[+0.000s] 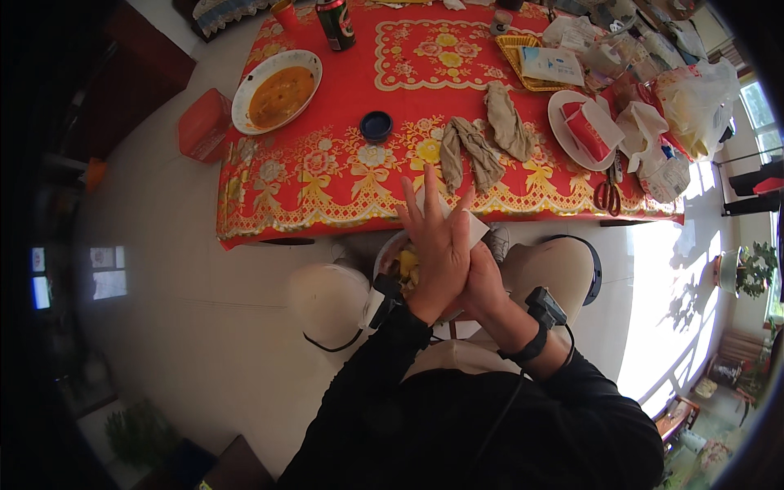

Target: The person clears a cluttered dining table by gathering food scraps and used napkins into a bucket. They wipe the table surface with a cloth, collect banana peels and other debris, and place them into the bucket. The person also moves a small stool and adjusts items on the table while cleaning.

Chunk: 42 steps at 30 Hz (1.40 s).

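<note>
My left hand [436, 245] lies over my right hand [484, 269], its fingers spread towards the table edge. A white paper tissue [479, 229] is pressed between the two palms, with one corner sticking out on the right. Under the hands, between my knees, stands a bin [382, 256] with yellow and pale scraps in it, partly hidden. Beyond my fingertips two crumpled beige cloths [470, 150] [508, 122] lie on the red floral tablecloth [343, 177]. The fingers of my right hand are mostly hidden.
On the table are a bowl of orange soup [282, 95], a dark blue lid [376, 125], a drink can [335, 24], a white plate with a red packet [588, 131], red-handled scissors [607, 196], a gold tray [520, 61] and plastic bags [698, 104]. A red stool [205, 125] stands at the left.
</note>
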### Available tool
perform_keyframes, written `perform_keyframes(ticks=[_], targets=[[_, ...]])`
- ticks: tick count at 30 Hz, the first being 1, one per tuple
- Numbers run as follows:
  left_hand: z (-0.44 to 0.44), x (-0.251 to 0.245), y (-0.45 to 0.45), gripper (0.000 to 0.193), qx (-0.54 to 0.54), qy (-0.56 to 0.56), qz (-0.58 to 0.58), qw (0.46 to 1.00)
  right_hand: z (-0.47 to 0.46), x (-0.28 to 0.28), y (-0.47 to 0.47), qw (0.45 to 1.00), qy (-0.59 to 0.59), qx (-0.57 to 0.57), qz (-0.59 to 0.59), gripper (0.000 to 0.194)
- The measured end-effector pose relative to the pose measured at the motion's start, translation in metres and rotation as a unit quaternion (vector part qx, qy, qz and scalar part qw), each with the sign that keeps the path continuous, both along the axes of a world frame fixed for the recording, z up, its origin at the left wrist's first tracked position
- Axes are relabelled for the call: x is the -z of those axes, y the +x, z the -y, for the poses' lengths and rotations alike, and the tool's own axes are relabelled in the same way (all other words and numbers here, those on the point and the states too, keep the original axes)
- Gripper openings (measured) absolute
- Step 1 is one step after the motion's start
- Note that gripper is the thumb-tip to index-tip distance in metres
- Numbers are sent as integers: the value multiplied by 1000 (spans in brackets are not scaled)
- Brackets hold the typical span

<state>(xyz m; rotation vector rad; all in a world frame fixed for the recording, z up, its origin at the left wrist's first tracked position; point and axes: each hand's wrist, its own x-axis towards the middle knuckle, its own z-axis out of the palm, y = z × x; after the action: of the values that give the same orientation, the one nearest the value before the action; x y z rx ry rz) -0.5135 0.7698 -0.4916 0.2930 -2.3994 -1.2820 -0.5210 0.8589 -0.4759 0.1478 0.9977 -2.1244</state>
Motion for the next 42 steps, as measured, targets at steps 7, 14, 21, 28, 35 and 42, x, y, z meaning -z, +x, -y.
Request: perform_keyframes(ticks=[7,14,21,28,35,42], targets=[[28,-16,20,61,-33,-19,1,999,0,-1,-29,985,68,-105,-121,24],[60,-30,35,52,7,-178,-51,983,17,-6,-26,985,98,-125,-60,24],[92,-39,45,36,-60,-287,-125,948,43,-22,-51,970,76,-204,-111,29],[190,-11,12,23,-120,-273,-46,953,98,15,-119,739,383,-169,-527,62],[245,42,-107,20,-54,-313,-14,948,164,61,-169,549,494,-90,-668,92],[218,70,-101,19,47,-389,55,919,150,72,-205,579,490,-69,-647,65]])
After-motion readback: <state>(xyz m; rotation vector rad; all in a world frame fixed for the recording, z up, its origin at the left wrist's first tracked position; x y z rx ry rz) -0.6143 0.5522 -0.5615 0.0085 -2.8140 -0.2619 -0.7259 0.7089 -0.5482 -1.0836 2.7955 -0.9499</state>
